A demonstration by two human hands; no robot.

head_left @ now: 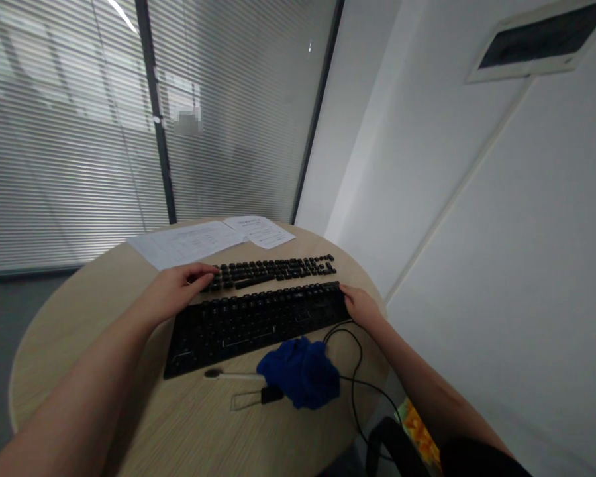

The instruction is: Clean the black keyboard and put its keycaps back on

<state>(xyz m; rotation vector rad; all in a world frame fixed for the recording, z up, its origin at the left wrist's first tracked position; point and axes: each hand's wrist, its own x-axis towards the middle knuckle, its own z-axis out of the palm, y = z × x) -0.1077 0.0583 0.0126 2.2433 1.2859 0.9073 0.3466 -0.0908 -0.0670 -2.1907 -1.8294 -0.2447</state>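
A black keyboard [258, 321] lies on the round wooden table [79, 318], with a row of keys fitted along its far edge and much of the rest bare of keycaps. Beyond it, loose black keycaps [278, 266] are laid out in rows. My left hand [183, 285] is at the left end of these keycaps, thumb and fingers pinched together; what lies between them is too small to make out. My right hand [360, 306] grips the keyboard's far right corner.
Nearer me lie a blue cloth [302, 372], a brush [233, 375] and a wire puller with a black handle [272, 395]. A black cable [360, 351] loops off the right side. Printed papers [193, 243] lie at the back. A white wall stands right.
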